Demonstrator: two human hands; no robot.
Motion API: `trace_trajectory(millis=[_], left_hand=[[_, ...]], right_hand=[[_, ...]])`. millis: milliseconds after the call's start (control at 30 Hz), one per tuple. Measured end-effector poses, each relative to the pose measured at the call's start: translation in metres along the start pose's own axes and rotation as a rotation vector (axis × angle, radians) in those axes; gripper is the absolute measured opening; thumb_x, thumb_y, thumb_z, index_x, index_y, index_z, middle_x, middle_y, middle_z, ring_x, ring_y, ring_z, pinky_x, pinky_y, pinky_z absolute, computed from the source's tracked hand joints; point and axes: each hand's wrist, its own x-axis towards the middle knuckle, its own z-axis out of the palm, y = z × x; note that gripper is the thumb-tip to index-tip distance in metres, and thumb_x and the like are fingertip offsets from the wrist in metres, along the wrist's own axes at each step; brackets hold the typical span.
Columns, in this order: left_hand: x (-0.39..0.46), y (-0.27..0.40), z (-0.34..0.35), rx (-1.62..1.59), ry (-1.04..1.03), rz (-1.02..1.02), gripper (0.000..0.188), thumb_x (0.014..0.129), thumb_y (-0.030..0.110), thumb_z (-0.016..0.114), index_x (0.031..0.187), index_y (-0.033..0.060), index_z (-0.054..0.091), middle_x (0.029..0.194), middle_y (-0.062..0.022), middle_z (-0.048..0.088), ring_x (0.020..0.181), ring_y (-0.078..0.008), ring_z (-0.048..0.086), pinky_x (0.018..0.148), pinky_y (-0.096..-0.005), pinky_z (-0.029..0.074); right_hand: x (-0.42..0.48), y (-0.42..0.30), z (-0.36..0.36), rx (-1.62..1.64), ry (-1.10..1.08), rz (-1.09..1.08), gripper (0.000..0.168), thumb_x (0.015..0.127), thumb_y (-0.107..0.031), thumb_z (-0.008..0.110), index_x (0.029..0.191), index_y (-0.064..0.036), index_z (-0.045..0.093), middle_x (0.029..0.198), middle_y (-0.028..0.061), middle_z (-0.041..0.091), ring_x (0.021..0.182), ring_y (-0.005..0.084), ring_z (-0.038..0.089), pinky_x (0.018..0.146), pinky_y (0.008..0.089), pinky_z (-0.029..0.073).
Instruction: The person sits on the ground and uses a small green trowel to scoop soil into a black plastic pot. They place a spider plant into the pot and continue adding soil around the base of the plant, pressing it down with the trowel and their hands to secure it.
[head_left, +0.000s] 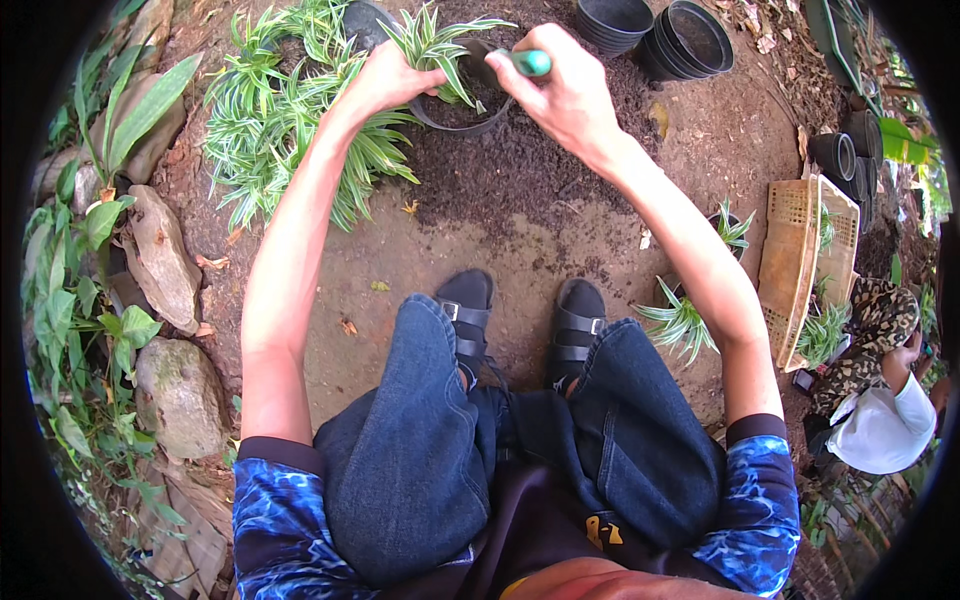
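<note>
My left hand holds a small spider plant with green and white striped leaves, upright over a black plastic pot. Dark soil lies in the pot. At the pot's right rim, my right hand is closed around the green handle of a tool; the tool's working end is hidden. A dense heap of spider plants lies on the ground left of the pot, beside my left forearm. Loose dark soil is spread below and around the pot.
Stacked black pots stand at the upper right. A basket of plants and potted spider plants are on the right, with another person beyond. Large stones and leafy plants line the left. My sandalled feet are below the soil.
</note>
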Motion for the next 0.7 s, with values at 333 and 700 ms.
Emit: trace_trajectory(millis=[333,700], left_hand=[[0.006,-0.009,0.003,0.041,0.004,-0.006,0.03,0.089,0.035,0.077,0.103,0.008,0.074,0.08,-0.0052,0.075,0.078,-0.0147,0.071,0.075,-0.0352,0.055],[0.004,-0.005,0.006,-0.037,0.028,0.005,0.031,0.089,0.031,0.079,0.107,0.0065,0.072,0.081,-0.0053,0.075,0.077,-0.0142,0.072,0.074,-0.0345,0.055]], right_hand=[[0.005,0.006,-0.001,-0.069,-0.029,-0.047,0.033,0.089,-0.027,0.079,0.092,-0.004,0.056,0.081,0.0131,0.055,0.068,0.0316,0.06,0.062,0.0409,0.05],[0.014,0.01,0.006,-0.144,-0.017,-0.073,0.033,0.09,-0.031,0.076,0.098,-0.004,0.059,0.082,0.0148,0.06,0.071,0.0347,0.066,0.063,0.0424,0.055]])
